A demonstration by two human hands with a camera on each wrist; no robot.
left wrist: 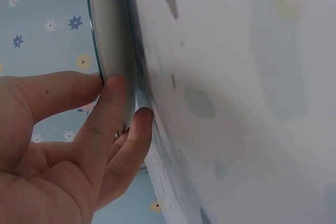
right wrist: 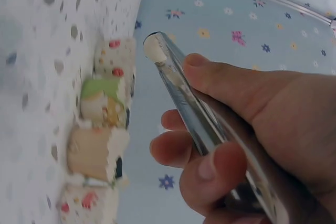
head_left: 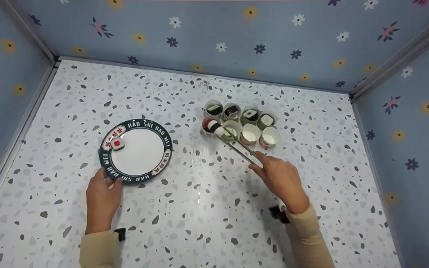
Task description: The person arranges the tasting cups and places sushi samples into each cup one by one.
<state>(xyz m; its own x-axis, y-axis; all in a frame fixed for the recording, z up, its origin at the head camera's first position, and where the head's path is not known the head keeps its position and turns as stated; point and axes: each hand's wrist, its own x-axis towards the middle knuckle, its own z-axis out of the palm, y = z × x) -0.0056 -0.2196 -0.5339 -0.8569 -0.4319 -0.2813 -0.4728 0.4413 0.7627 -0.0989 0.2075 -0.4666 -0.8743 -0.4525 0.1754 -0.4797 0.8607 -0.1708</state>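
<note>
My left hand (head_left: 104,197) pinches the near-left rim of a round white plate (head_left: 137,154) with a dark green lettered border. In the left wrist view the thumb is on top and fingers lie under the rim. A small white sushi piece with a red centre (head_left: 117,144) sits on the plate's left side. My right hand (head_left: 283,180) grips metal tongs (head_left: 238,150), fingers wrapped round the arms. Their tips meet a white sushi piece with a dark band (head_left: 214,126), over the front-left paper cup (head_left: 206,130), partly hiding what lies inside.
Several paper cups stand in two rows; the back ones, such as the right one (head_left: 267,120), hold dark-and-white sushi pieces. At the front right is a pale cup (head_left: 269,137). Flowered panels (head_left: 214,37) wall the speckled table (head_left: 199,223) at the back and both sides.
</note>
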